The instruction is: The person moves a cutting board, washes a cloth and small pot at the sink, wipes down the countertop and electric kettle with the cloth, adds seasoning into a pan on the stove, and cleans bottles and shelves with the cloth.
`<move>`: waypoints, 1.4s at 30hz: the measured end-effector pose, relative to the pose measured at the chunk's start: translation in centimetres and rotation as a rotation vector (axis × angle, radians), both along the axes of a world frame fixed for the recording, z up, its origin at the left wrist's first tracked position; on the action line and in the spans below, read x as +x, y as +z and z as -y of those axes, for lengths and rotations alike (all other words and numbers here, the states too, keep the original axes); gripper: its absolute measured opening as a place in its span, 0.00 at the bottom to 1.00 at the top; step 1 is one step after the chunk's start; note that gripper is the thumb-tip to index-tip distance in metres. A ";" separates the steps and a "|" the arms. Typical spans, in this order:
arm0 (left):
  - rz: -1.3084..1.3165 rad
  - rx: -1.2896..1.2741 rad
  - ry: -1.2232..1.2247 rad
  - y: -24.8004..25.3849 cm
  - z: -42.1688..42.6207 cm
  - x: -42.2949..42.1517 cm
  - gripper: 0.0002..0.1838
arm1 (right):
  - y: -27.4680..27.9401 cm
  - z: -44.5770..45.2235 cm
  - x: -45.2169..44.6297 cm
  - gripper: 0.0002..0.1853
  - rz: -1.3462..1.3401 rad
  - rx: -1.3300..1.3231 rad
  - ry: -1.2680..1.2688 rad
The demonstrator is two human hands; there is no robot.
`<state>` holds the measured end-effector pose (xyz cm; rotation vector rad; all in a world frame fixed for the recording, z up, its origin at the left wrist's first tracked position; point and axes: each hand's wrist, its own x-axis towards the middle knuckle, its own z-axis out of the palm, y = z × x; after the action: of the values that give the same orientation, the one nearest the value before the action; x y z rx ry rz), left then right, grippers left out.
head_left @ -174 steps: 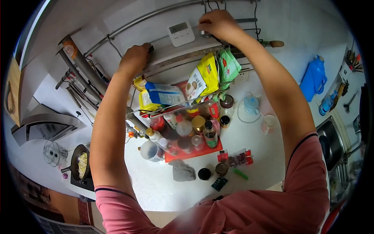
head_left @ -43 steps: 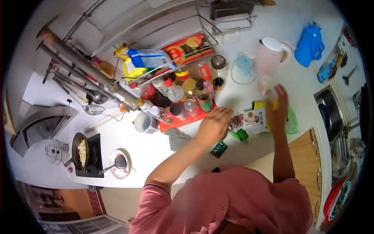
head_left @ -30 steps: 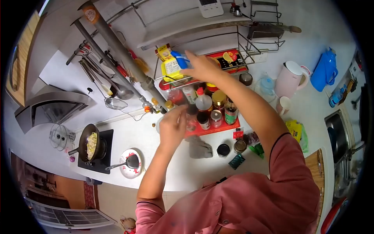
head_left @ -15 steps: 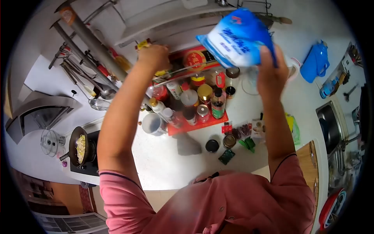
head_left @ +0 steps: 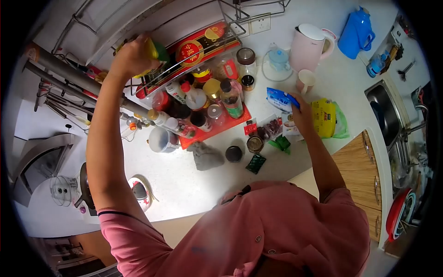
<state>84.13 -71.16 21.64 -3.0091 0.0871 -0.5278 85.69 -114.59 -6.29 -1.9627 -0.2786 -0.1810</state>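
My left hand (head_left: 131,57) is raised at the left end of the wire rack (head_left: 184,74), its fingers closed on a yellow package (head_left: 151,50). A flat red and black box (head_left: 196,50) lies in the rack beside it. Over the counter on the right, my right hand (head_left: 301,111) grips a blue and white bag (head_left: 280,99) by its edge. Near that hand are a yellow bag (head_left: 324,118) in green plastic, a packet of dark red pieces (head_left: 271,129) and a pink mug (head_left: 305,80).
Bottles and jars crowd a red tray (head_left: 217,130) below the rack. Nearer stand a grey cloth-like bundle (head_left: 206,156), a dark-lidded jar (head_left: 233,153) and a green packet (head_left: 255,163). Behind are a pink kettle (head_left: 307,48) and a blue jug (head_left: 355,34); a sink (head_left: 385,111) is right.
My right hand has lowered the blue and white bag from the air to the counter's right side. My left hand remains at the rack, with the yellow package now visible in it.
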 end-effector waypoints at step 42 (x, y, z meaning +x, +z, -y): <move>-0.101 -0.150 0.327 -30.5 8.4 -29.9 0.45 | 21.7 -24.6 3.2 0.19 0.892 -0.129 0.600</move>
<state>54.18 -79.57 -8.86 -3.0975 -0.4493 -0.3634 88.90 -90.03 15.43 -1.7206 -1.4568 -0.6465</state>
